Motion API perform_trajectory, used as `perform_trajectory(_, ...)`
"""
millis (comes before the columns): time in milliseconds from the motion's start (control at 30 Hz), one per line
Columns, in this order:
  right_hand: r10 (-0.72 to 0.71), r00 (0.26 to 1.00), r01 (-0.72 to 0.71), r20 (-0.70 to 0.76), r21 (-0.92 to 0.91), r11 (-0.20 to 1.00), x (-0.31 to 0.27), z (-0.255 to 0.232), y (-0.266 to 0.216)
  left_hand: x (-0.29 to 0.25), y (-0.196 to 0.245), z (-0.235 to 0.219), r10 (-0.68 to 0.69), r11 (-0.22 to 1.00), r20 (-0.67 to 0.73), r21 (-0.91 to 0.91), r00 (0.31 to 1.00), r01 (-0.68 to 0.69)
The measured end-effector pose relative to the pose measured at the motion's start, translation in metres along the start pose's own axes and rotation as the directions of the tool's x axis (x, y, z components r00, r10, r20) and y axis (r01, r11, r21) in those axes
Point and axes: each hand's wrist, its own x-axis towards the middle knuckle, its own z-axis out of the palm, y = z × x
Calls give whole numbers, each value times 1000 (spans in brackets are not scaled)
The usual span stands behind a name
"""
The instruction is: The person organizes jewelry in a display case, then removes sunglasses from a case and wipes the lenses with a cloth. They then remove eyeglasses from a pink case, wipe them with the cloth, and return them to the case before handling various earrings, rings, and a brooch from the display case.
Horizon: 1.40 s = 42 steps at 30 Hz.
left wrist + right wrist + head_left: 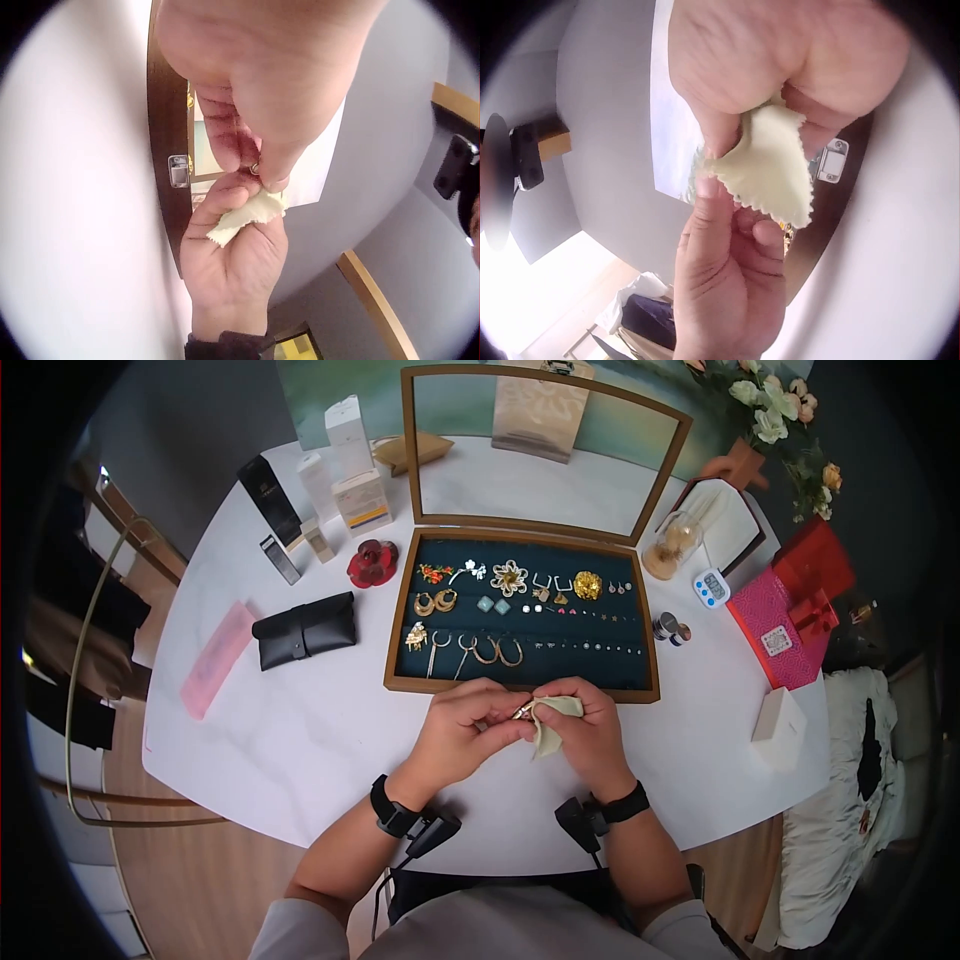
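Observation:
Both hands meet just in front of the open jewelry case (520,688). The left hand (462,728) pinches a small shiny metal piece (523,712), seen also as a small ring-like piece (255,169) between the fingers in the left wrist view. The right hand (592,738) grips a pale yellow cloth (552,732) with zigzag edges, its thumb pressing the cloth at the metal piece. In the right wrist view the cloth (769,169) hangs from the right hand (780,60) and covers the piece. Earrings and brooches lie in rows on the case's dark green lining.
Left of the case are a black pouch (305,632), a pink case (218,660), a red flower-shaped object (373,563) and several boxes. At the right are a blue-white timer (711,589), a glass dome (672,546), a pink bag (775,625) and a white box (779,730). The glass lid stands raised.

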Motion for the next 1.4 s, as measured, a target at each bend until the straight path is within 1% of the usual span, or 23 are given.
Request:
perform_trajectory(33,10,1000,-11,13,33,999,1,0,1,0,-2,1,0,1000,5,0,1000,0)
perform_trajectory(67,20,999,-22,28,64,998,1,-1,1,0,-3,0,-26,998,-12,-52,1000,26)
perform_trajectory(100,20,999,-22,28,66,998,1,-1,1,-1,-4,-1,-55,993,-30,-104,998,51)
perform_trajectory(133,20,999,-23,40,75,997,1,-1,2,-1,-4,-1,-55,993,-31,-103,998,51)
perform_trajectory(200,20,998,-24,53,83,996,1,0,3,0,-5,-3,36,998,-35,-43,999,-37)
perform_trajectory(267,-25,999,23,34,55,998,1,0,5,-1,-6,-3,35,997,-24,-62,999,-37)
perform_trajectory(300,-26,999,24,37,52,998,1,0,6,-1,-5,-3,34,996,-13,-80,999,-35)
perform_trajectory(433,-62,998,61,8,94,994,3,2,7,1,0,0,68,990,-35,-124,997,-72)
perform_trajectory(500,-62,998,61,3,98,993,3,2,7,1,-1,-4,70,998,7,2,998,-70)
perform_trajectory(600,-36,999,35,2,117,993,2,3,6,1,1,-5,66,996,10,55,998,-67)
perform_trajectory(667,5,1000,-7,21,63,998,1,3,4,1,1,-6,57,997,19,60,998,-58)
perform_trajectory(733,1,1000,-3,27,60,998,1,2,6,1,1,-6,49,996,31,66,998,-51)
perform_trajectory(800,-3,999,1,32,58,998,1,2,6,1,1,-5,70,988,38,137,997,-74)
perform_trajectory(933,4,1000,-6,24,61,998,1,2,7,1,5,-3,90,976,60,195,994,-100)
perform_trajectory(1000,8,1000,-9,18,53,999,0,3,7,0,5,0,163,953,54,251,985,-172)
perform_trajectory(1100,8,1000,-8,9,59,998,0,5,2,1,6,1,146,968,6,203,989,-144)
perform_trajectory(1167,5,998,-11,56,112,994,1,4,0,1,8,1,125,972,0,200,992,-122)
perform_trajectory(1233,-4,999,-1,50,111,994,1,4,-1,0,8,2,101,976,-2,196,995,-99)
perform_trajectory(1333,-4,1000,1,26,108,994,0,3,3,-1,8,4,133,967,-5,219,991,-129)
perform_trajectory(1400,-1,1000,0,7,107,994,1,2,4,-1,11,6,103,980,-21,176,994,-98)
